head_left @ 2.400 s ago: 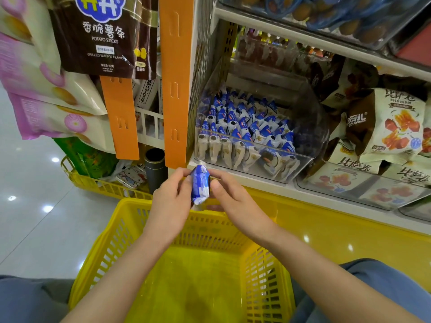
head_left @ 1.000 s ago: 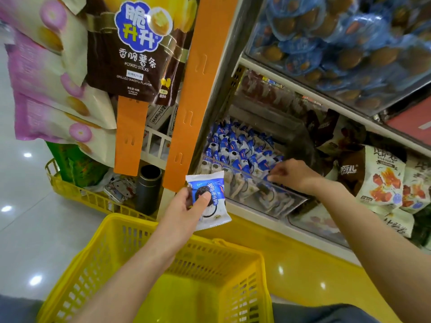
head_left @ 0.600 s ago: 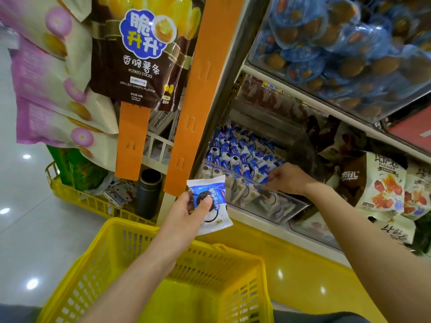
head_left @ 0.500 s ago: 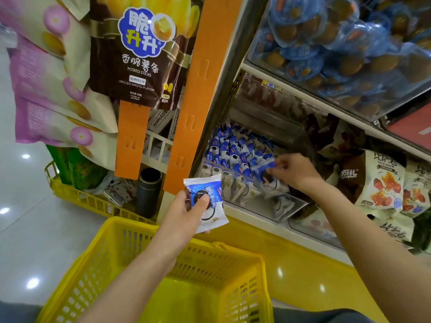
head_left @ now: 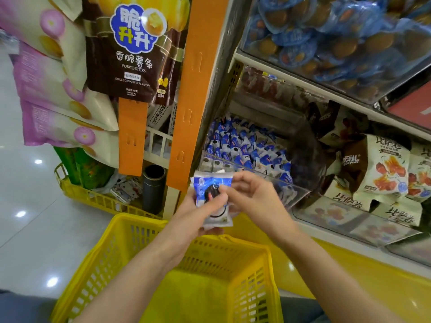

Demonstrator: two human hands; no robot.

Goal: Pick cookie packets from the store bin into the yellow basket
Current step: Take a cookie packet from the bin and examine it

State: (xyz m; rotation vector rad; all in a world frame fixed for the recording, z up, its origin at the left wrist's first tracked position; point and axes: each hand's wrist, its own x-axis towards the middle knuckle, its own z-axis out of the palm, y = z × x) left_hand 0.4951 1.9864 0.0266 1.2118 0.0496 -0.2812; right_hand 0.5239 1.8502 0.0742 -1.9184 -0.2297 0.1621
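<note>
1. The left hand holds a blue-and-white plastic cookie packet upright above the far rim of the yellow plastic mesh basket. Its grip is clamped on the packet, with the thumb pressed across the cookie printed on the front.
2. The right hand meets it from the right with fingers curled, its grip pinched on the packet's right edge (blur hides whether a second packet lies behind the first).
3. The clear plastic store bin sits on the shelf just beyond the hands, with rows of matching blue packets standing inside.
4. A brown potato-stick bag hangs at the far left, beside an orange slotted upright.
</note>
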